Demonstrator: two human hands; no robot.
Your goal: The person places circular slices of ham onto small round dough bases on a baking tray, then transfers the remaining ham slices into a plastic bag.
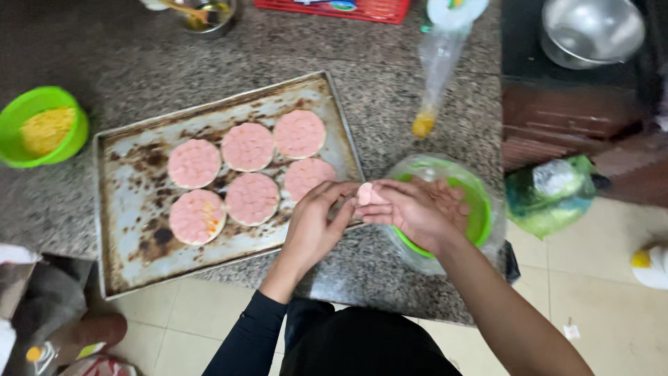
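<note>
My left hand (314, 221) and my right hand (412, 209) meet over the counter edge, both pinching a small pink sausage slice (367, 193). Right behind my right hand sits a green bowl (477, 202) in a clear plastic bag, with more pink slices inside. To the left lies a stained metal baking tray (132, 209) carrying several round bases topped with pink slices (248, 147). My left hand hovers at the tray's near right corner.
A green bowl of yellow shreds (42, 127) stands at the far left. A piping bag with yellow sauce (436, 66) lies behind the tray. A steel bowl (591, 29) sits at the back right, a small metal bowl (206, 14) and red rack (334, 8) at the back.
</note>
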